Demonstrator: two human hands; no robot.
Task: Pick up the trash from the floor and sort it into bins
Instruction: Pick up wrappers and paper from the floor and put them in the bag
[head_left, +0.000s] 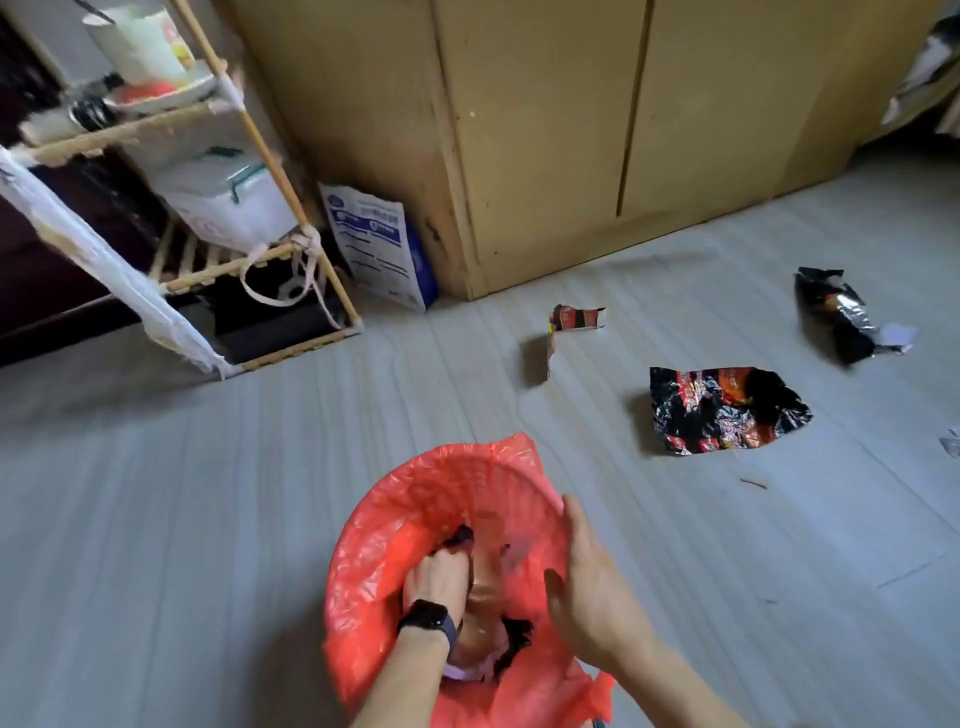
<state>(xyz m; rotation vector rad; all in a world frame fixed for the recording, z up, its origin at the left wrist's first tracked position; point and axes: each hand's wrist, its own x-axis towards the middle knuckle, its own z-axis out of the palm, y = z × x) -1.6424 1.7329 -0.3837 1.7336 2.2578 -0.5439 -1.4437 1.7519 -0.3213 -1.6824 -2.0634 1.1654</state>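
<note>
1. Pale plank floor (208, 519) beside a wooden cabinet (545, 130); bin with red liner (374, 530) sits at the near edge.
2. Left hand (434, 574) is deep in the bin, closed on dark scrap; right hand (587, 577) lies open against the rim.
3. Outward, uncollected: torn red carton (571, 325), black-red wrapper (722, 408), foil packet (841, 317).
4. Risk: pushing down may drag the liner off the rim or tip the bin.

- One head-worn view looks steeply down and forward, close over the red-lined bin (441, 545) at 6 o'clock
- Cabinet (545, 130) lies toward 12 o'clock
</note>
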